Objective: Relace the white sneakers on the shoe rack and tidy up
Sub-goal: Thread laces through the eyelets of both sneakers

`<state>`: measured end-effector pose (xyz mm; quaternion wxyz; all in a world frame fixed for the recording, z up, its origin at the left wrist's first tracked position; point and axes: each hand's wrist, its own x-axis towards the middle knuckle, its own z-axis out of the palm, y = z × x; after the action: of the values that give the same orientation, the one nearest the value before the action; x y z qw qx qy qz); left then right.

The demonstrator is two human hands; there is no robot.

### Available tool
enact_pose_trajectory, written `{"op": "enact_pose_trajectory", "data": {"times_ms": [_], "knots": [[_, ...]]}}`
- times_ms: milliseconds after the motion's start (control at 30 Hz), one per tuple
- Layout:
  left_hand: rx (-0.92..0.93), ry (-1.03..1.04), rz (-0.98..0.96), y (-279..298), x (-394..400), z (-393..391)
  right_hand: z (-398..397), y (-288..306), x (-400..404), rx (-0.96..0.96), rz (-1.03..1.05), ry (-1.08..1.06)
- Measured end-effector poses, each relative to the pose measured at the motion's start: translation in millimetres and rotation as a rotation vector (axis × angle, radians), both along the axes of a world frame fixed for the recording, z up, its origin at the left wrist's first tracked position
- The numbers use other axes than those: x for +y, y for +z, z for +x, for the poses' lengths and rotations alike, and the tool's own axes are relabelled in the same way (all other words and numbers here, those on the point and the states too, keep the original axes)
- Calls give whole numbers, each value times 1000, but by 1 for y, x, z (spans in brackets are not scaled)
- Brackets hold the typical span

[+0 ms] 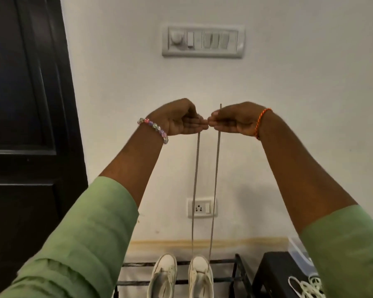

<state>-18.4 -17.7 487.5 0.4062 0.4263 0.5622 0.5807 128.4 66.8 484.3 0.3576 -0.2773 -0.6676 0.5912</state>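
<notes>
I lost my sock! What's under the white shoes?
Black rack bars hold both shoes, with pale floor showing between them. Directly beneath the soles is hidden.

sneakers [181,276] heels cut off below, white laces [304,288] partly behind sleeve

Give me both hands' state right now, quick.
Left hand: closed, pinching one end of the lace.
Right hand: closed, pinching the other end of the same lace, which runs down to the right-side sneaker.
</notes>
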Motion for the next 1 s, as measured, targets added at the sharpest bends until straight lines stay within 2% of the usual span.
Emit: {"op": "enact_pose_trajectory", "data": {"times_ms": [100,167,400,533,667,800,900,1000], "knots": [[-71,-53,42,-6,3,-2,-2,1,3,-110,170,-121],[-65,-11,67,-11,10,-2,-5,4,3,-171,233,-147],[110,260,40,-9,18,14,-14,19,-3,-194,255,-142],[109,198,-30,-8,18,15,-15,27,-5,-247,266,-154],[106,165,-21,-10,21,18,-18,25,-2,-198,274,-189],[106,193,75,-16,23,20,-15,14,0,-126,255,-211],[124,258,152,-34,22,17,-10,-9,2,-35,148,-177],[310,332,106,-71,23,-3,-5,-48,7,39,20,-196]]}}
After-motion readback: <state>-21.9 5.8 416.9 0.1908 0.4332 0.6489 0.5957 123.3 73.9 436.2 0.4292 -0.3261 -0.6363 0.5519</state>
